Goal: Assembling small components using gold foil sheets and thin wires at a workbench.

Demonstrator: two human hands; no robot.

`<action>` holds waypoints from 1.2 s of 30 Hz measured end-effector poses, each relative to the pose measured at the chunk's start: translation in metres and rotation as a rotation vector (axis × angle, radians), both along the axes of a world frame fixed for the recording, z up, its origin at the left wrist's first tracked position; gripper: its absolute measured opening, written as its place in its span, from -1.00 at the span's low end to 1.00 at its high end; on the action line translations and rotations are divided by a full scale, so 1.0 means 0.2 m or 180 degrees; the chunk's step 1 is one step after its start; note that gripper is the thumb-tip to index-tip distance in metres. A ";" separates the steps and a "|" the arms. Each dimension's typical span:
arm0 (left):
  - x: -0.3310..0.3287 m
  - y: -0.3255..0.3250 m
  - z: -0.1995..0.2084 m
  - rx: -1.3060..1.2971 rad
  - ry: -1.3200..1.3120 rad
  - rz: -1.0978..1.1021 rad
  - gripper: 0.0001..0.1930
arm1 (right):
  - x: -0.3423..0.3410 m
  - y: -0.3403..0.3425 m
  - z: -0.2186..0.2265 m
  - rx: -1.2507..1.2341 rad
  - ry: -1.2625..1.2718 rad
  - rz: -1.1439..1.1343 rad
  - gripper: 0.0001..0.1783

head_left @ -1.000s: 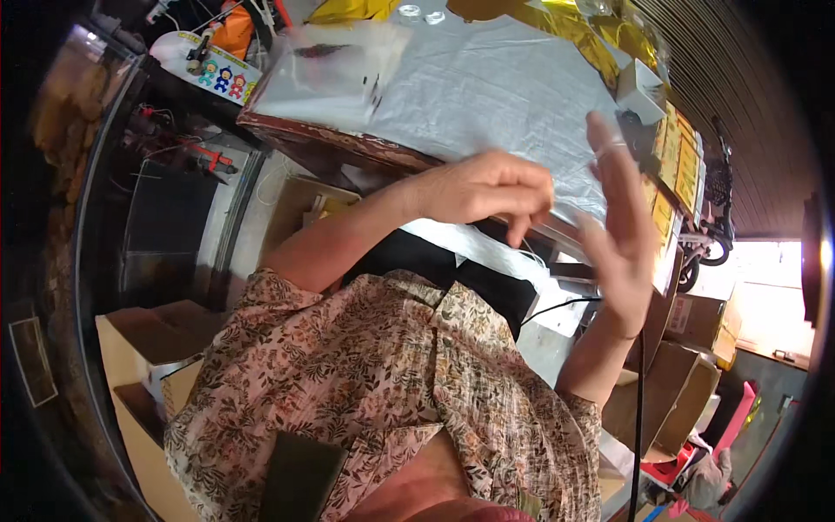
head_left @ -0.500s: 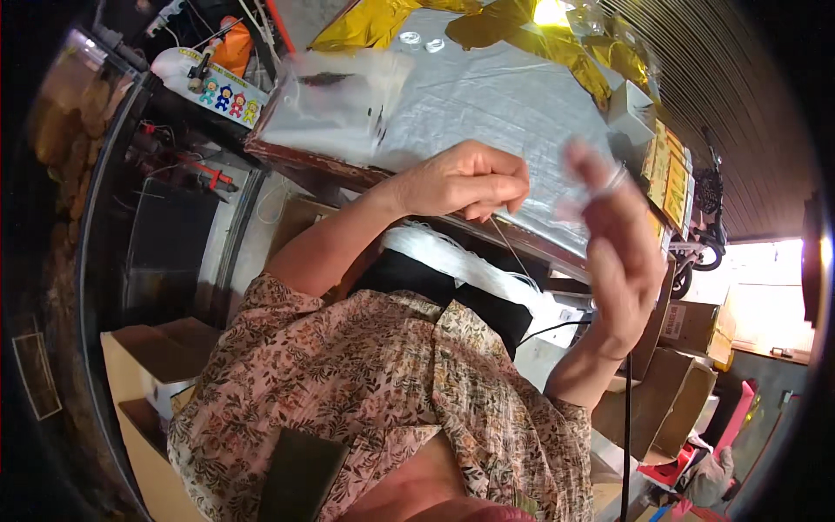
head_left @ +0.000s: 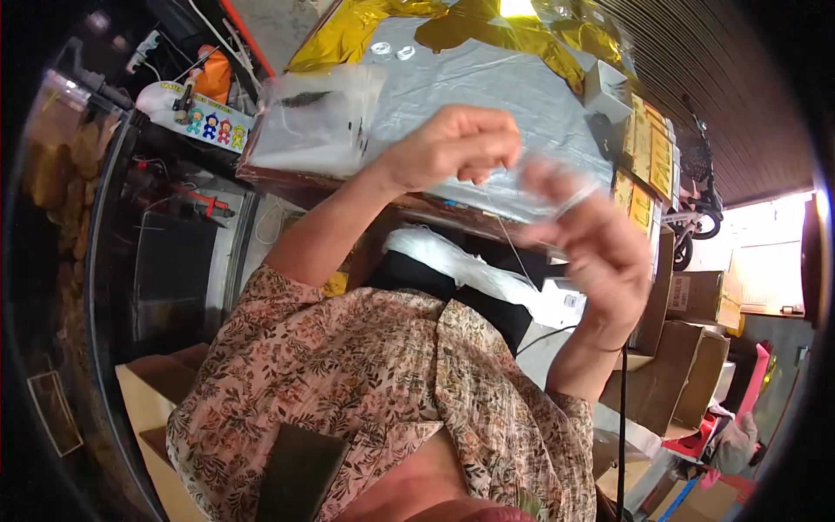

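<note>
My left hand (head_left: pixel 461 148) is raised over the near edge of the table, its fingers pinched together. A thin strand (head_left: pixel 513 244) runs down from beneath it toward my lap; what the fingertips hold is too small to make out. To its right hovers my right hand (head_left: pixel 604 252), its fingers bent and smeared by motion. A pale band (head_left: pixel 577 197) shows across one of those fingers, too blurred to identify. Across my lap, over black cloth, lies a thick bundle of white string (head_left: pixel 444 252).
Grey sheeting (head_left: pixel 470 87) covers the table. On it are clear plastic bags (head_left: pixel 313 122), two small white coils (head_left: pixel 393 50), gold foil (head_left: pixel 487 33) and a white box (head_left: pixel 606 91). Yellow boxes (head_left: pixel 648 148) stand along the right. Cardboard cartons (head_left: pixel 670 374) sit beside me.
My right hand has swung left and down, closer to my left hand. The left hand has risen slightly, still pinched. The view has shifted a little.
</note>
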State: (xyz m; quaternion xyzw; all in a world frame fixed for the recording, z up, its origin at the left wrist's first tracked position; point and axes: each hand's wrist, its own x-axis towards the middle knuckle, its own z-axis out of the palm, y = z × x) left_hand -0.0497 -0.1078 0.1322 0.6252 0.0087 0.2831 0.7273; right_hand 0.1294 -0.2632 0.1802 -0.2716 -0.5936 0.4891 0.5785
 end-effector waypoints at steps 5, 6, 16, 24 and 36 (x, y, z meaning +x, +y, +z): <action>0.00 -0.06 0.06 0.0081 0.0076 -0.0189 -0.75 | 0.13 0.06 0.13 -0.1269 -0.3179 0.0246 -0.43; 0.00 -0.07 0.07 -0.0051 0.0169 -0.0104 -0.76 | 0.13 0.02 0.06 -0.0691 -0.1690 0.0718 -0.42; 0.23 -0.20 0.09 -0.0009 0.0730 0.0476 -0.75 | 0.29 -0.02 0.01 -0.0186 -0.0013 0.0685 -0.36; 0.27 -0.19 0.06 0.0241 0.1040 0.1279 -0.73 | 0.48 0.16 -0.13 0.0062 0.0200 0.1442 -0.49; 0.40 -0.08 0.01 0.0073 0.1262 0.0634 -0.72 | 0.62 0.22 -0.25 0.0105 -0.3035 -0.0871 -0.45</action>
